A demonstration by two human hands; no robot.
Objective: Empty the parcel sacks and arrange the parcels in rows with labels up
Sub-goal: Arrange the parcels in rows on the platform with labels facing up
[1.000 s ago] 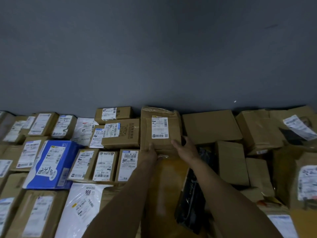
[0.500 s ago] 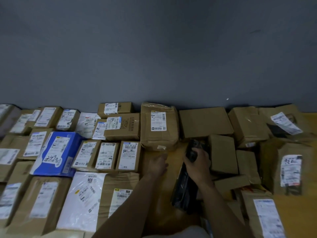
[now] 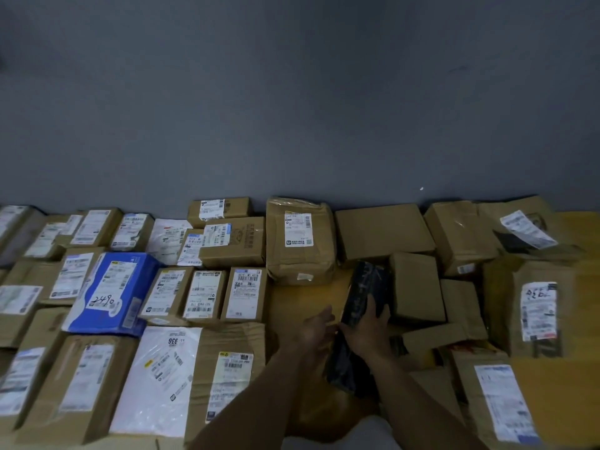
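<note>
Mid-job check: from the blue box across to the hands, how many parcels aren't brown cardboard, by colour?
Blue box: 1
White mailers: 2
Black bag, gripped by the right hand: 1
Total: 4

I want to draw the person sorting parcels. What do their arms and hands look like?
No gloves: the left hand and right hand are bare. The left forearm and right forearm are bare too, no sleeve in view. No watch or bracelet shows at either wrist. It is too dim to tell about rings.
</note>
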